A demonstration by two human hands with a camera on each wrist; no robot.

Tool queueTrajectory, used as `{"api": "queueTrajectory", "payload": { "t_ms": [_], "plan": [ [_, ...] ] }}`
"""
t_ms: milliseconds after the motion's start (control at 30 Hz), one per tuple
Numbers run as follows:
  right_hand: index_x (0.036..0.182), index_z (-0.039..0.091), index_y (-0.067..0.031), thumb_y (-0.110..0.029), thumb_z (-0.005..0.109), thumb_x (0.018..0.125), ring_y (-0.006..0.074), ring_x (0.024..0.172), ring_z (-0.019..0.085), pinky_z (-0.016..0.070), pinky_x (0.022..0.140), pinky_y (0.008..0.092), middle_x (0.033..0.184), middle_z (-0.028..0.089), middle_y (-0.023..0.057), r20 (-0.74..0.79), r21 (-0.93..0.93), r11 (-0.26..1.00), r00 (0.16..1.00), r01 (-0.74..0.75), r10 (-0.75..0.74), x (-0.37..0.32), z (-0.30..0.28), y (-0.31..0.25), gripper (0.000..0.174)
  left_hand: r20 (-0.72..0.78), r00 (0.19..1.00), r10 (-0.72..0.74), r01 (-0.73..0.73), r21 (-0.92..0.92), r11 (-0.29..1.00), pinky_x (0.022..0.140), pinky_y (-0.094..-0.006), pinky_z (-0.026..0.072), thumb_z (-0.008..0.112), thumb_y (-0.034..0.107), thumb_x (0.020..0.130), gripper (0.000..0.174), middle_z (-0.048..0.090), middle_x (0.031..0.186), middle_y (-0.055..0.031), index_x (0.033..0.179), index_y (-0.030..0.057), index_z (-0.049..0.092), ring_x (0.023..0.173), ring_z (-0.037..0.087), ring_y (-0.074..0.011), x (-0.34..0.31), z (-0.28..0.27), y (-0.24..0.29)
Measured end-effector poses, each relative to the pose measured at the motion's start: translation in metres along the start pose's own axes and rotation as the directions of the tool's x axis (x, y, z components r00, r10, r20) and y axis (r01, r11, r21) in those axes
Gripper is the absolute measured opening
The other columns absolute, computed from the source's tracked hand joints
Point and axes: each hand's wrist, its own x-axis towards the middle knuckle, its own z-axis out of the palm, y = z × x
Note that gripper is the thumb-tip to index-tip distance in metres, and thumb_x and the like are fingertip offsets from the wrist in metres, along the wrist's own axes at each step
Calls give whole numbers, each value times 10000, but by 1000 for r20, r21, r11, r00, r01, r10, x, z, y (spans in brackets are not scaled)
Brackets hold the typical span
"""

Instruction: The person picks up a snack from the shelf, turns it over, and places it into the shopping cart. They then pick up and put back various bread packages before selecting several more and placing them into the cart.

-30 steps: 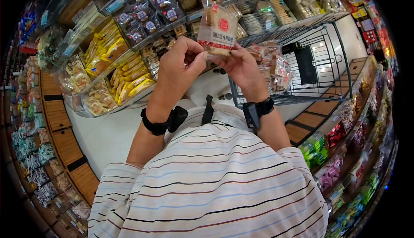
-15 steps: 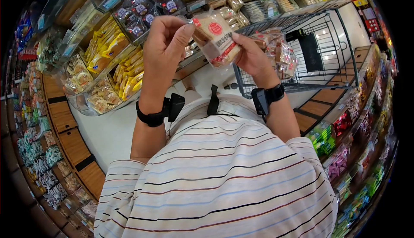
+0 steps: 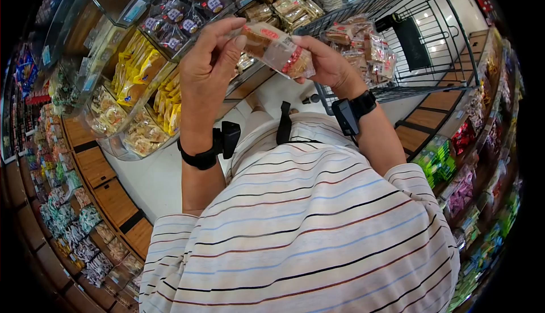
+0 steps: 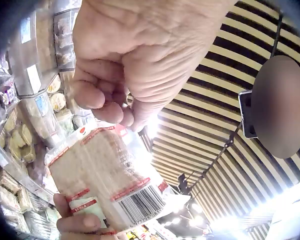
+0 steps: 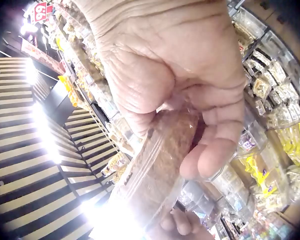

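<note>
A clear snack packet [image 3: 278, 49] with a round red label and brown cake inside is held up between both hands, tilted almost flat. My left hand [image 3: 241, 34] pinches its left end with thumb and forefinger. My right hand [image 3: 304, 52] grips its right end, fingers curled round it. In the left wrist view the packet [image 4: 105, 180] shows its barcode below my left hand [image 4: 110, 102], with the right hand's fingertips [image 4: 77, 222] under it. From the right wrist, my right hand [image 5: 190, 145] wraps the packet [image 5: 155, 175].
A black wire shopping cart [image 3: 437, 40] stands at the right with several similar packets [image 3: 363, 46] piled in it. Store shelves [image 3: 136, 74] full of bagged snacks run along the left and top. More shelves of goods [image 3: 454, 182] line the right. Pale floor lies below.
The packet has gone from upright, label facing me, to tilted nearly flat. Both hands kept hold of it; the left hand shifted from the bottom edge to the left end.
</note>
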Motion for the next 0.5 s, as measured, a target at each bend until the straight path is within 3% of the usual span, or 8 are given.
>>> {"api": "queueTrajectory", "payload": {
  "t_ms": [133, 333, 500],
  "plan": [
    [1110, 651, 12, -334, 570, 987, 160, 622, 685, 552, 507, 274, 849, 733, 99, -6, 0, 1000, 1000, -5, 5, -1, 1, 0, 375, 1, 1000, 13, -13, 79, 997, 578, -186, 380, 672, 89, 946, 173, 574, 758, 49, 1117, 67, 674, 651, 454, -29, 1, -1, 0],
    [1081, 651, 13, -336, 571, 988, 156, 597, 672, 543, 496, 283, 804, 722, 95, -1, 0, 1000, 1000, -16, 16, 2, -1, 1, 370, -27, 982, 188, -176, 239, 955, 580, -179, 360, 647, 105, 971, 83, 584, 797, 68, 1044, 67, 662, 677, 438, -11, 5, 3, -5],
    [1049, 650, 15, -341, 571, 989, 154, 581, 662, 536, 486, 290, 779, 713, 94, -8, 6, 999, 999, -34, 34, 5, -4, 5, 369, -60, 981, 183, -162, 257, 953, 628, -215, 442, 665, 67, 940, 81, 609, 792, -13, 1014, 36, 657, 684, 514, -70, 4, 3, -4]
  ]
}}
